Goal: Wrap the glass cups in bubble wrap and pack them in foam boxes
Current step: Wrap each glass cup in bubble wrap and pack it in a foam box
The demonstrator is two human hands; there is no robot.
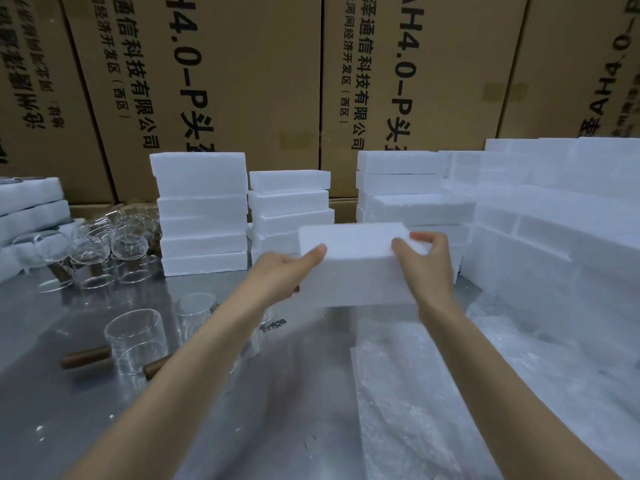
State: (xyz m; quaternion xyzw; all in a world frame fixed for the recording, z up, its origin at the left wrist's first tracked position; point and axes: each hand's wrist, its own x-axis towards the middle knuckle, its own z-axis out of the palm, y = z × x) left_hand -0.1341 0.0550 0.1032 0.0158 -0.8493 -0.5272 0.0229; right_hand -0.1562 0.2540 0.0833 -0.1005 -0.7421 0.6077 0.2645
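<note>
Where the frame runs lowest, a metal table point(284, 427) carries a strip of bubble wrap point(398, 403) lying flat at lower right, with more crumpled wrap beside it toward the right edge. At lower left, two glass cups point(133, 341) with dark wooden handles lie on the table, one partly behind the left forearm.

At centre frame, both hands hold one white foam box point(356, 268) lifted clear of the table. The left hand point(287, 271) grips its left end, thumb on top, fingers underneath. The right hand point(429, 265) grips its right end, thumb and fingers curled over the upper corner.

Further back, at middle left, a cluster of glass cups point(100, 251) stands on the table. Behind the held box, stacks of foam boxes point(202, 216) rise at centre, with larger piles of foam point(554, 209) at right and a few foam pieces at the left edge.

Across the upper frame, cardboard cartons point(242, 81) with printed lettering form the backdrop.
</note>
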